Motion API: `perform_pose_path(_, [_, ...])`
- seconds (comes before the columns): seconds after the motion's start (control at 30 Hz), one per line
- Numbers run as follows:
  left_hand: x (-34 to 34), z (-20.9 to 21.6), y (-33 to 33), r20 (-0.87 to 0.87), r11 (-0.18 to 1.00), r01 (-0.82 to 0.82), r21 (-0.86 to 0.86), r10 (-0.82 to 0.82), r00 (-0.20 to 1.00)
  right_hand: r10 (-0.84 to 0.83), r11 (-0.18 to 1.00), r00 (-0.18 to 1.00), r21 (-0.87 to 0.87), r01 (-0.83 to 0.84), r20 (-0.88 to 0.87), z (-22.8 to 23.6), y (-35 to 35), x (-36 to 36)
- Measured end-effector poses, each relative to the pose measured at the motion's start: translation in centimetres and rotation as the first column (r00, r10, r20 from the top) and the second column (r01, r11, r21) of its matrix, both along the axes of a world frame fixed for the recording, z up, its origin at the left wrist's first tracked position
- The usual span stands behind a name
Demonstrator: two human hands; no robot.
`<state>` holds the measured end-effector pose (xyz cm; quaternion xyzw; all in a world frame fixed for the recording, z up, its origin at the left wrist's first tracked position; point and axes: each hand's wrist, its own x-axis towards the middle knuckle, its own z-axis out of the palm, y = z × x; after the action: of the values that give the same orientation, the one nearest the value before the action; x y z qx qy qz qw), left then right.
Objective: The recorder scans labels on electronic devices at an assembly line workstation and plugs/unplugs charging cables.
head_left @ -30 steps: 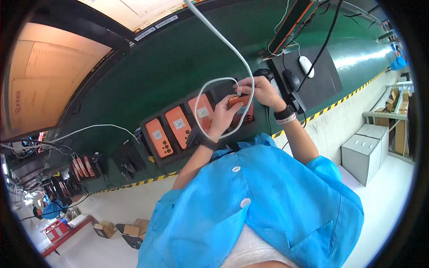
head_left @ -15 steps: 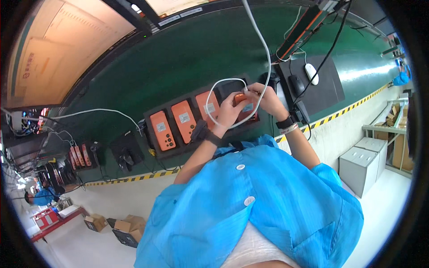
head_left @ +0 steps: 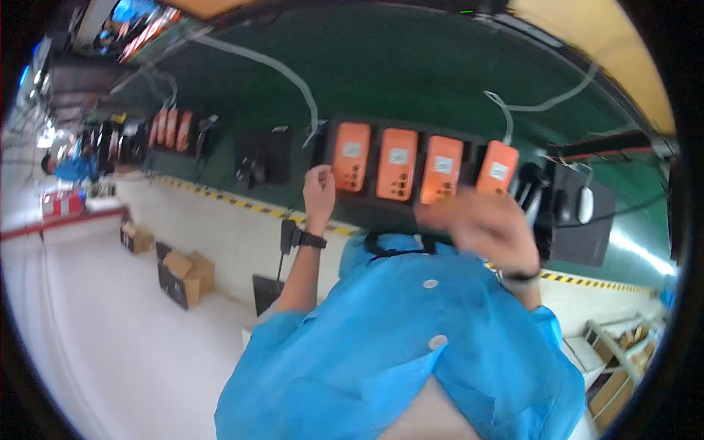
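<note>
Four orange handheld devices stand side by side in a black tray [head_left: 381, 213] on the green bench; the leftmost device [head_left: 351, 156] is nearest my left hand. My left hand [head_left: 319, 188], a black band on its wrist, has its fingers curled on the tray's left front corner. My right hand [head_left: 480, 224] is a motion blur in front of the tray's right part, below the rightmost device [head_left: 497, 168]. Whether it holds anything cannot be made out. My blue smock fills the lower middle.
A white mouse [head_left: 584, 204] lies on a black pad right of the tray. White cables [head_left: 290, 73] run across the green bench. More orange devices [head_left: 170, 128] stand far left. Cardboard boxes [head_left: 183, 275] sit on the floor; a person in blue [head_left: 73, 167] is at far left.
Both hands have left the rightmost device and white cable. My left hand moved to the tray's left corner; my right hand swings back toward me. The view has turned.
</note>
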<state>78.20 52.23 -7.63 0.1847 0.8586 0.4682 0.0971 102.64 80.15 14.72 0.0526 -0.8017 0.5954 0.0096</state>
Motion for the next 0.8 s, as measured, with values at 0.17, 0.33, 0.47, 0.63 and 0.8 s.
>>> perform_pose_path(0.17, [-2.8, -2.1, -2.6, -0.066, 0.997, -0.079, -0.004, 0.078, 0.995, 0.205, 0.603, 0.654, -0.432, -0.671, -0.728, 7.0, -4.8, -4.3])
perform_pose_path(0.33, [-5.0, -3.2, -1.3, 0.096, 0.994, -0.074, 0.081, 0.066, 0.993, 0.241, 0.581, 0.656, -0.435, -0.688, -0.716, 7.7, -7.3, -8.9])
perform_pose_path(0.47, [-6.9, -4.4, -0.8, 0.146, 0.995, -0.077, 0.065, 0.067, 0.987, 0.234, 0.611, 0.688, -0.447, -0.653, -0.687, 7.7, -9.1, -11.6])
perform_pose_path(0.63, [-8.8, -6.6, -0.3, -0.144, 0.986, -0.161, -0.045, 0.153, 0.978, 0.279, 0.632, 0.695, -0.419, -0.652, -0.663, 7.8, -10.4, -14.1])
perform_pose_path(0.8, [-10.7, -8.7, -0.5, 0.383, 0.994, -0.033, -0.104, 0.070, 0.921, 0.127, 0.785, 0.826, -0.454, -0.422, -0.549, 4.0, -9.3, -16.3])
